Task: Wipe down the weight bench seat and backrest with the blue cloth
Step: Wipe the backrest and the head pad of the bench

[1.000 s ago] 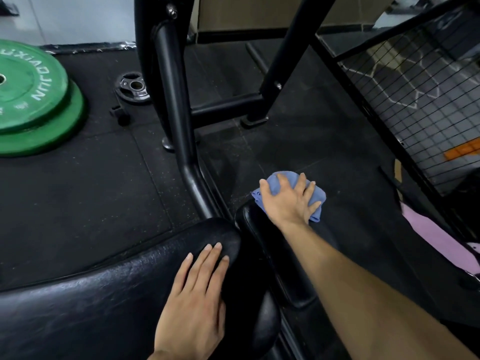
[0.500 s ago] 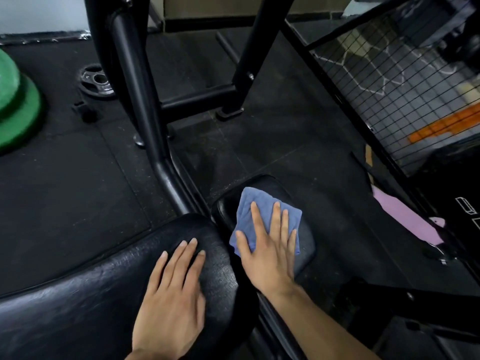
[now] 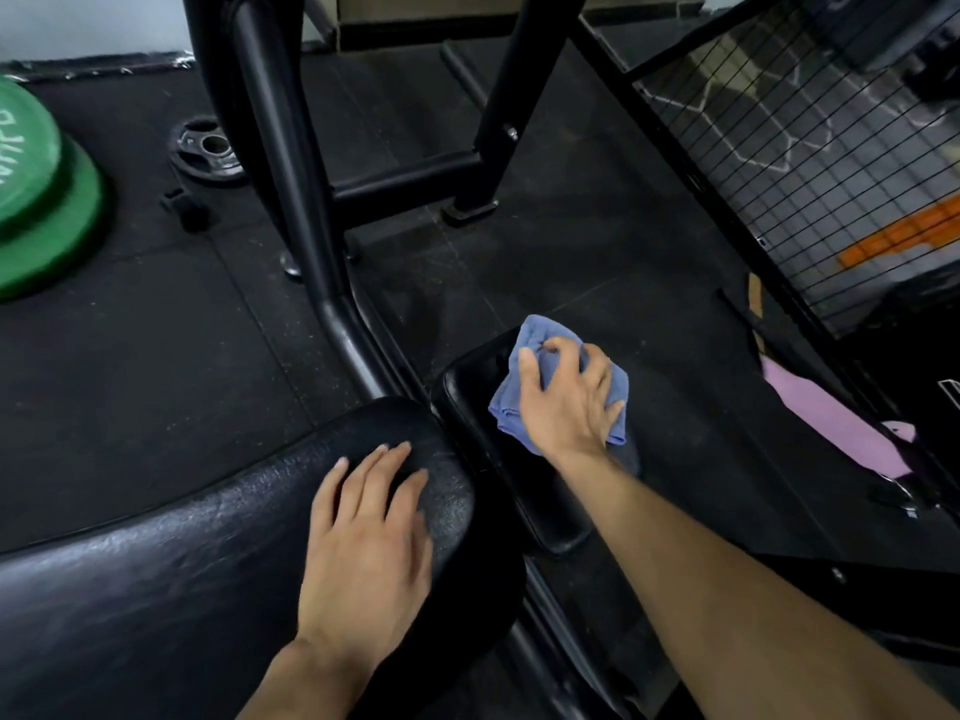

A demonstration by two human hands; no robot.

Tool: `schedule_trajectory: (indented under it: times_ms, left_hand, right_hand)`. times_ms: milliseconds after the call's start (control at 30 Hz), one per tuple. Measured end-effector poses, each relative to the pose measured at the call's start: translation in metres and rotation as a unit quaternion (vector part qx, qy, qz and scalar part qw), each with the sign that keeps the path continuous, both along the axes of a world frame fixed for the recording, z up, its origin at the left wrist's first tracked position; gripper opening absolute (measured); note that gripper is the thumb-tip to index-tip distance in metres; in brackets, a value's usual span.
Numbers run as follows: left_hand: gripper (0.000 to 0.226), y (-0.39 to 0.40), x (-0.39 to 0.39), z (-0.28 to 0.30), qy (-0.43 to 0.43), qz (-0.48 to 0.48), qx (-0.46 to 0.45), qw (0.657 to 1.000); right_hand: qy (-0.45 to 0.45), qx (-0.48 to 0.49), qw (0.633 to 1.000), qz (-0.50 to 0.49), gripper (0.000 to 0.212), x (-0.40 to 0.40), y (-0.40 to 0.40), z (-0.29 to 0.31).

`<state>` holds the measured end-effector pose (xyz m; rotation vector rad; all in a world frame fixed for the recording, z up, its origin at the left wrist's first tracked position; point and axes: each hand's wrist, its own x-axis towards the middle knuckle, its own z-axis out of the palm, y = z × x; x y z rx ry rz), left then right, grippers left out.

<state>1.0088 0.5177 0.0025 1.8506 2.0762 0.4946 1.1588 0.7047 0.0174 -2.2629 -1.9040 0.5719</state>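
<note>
Bunched under my right hand (image 3: 569, 402), the blue cloth (image 3: 524, 366) is clawed by curled fingers and pressed onto the small seat pad (image 3: 467, 392), right of frame centre. My left hand (image 3: 371, 532) lies flat, fingers spread, holding nothing, on the larger backrest pad (image 3: 171, 574) at lower left. I judge the seat wipe under way; next comes a firm stroke across it, then the backrest.

Left hand (image 3: 366, 543) lies flat, fingers together; right hand (image 3: 563, 402) reaches forward, fingers curled.
</note>
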Motion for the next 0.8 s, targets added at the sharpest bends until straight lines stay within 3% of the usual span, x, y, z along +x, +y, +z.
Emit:
schedule_trajectory:
  times_ms: [167, 267, 400, 533, 667, 800]
  left_hand:
    - [0.058, 0.049, 0.021, -0.005, 0.035, -0.065, -0.01, 0.997]
    - [0.06, 0.05, 0.019, -0.014, 0.056, -0.08, -0.025, 0.995]
    - [0.059, 0.05, 0.019, -0.014, 0.049, -0.074, -0.016, 0.996]
    - [0.06, 0.051, 0.021, -0.012, 0.047, -0.069, -0.017, 0.996]
    - [0.06, 0.052, 0.02, -0.011, 0.042, -0.066, -0.025, 0.997]
    - [0.06, 0.053, 0.02, -0.012, 0.041, -0.068, -0.018, 0.997]
  right_hand:
    - [-0.107, -0.009, 0.992, 0.071, 0.061, 0.009, -0.007, -0.014]
    - [-0.114, -0.014, 0.989, 0.096, 0.057, 0.045, -0.004, -0.013]
    - [-0.094, 0.007, 0.995, 0.037, 0.058, 0.087, -0.034, -0.017]
    - [-0.101, 0.078, 0.992, 0.017, 0.063, 0.077, -0.076, -0.027]
    - [-0.1, 0.058, 0.993, 0.026, 0.065, 0.063, -0.114, -0.031]
    - [-0.133, 0.042, 0.985, 0.096, 0.065, 0.037, -0.149, -0.027]
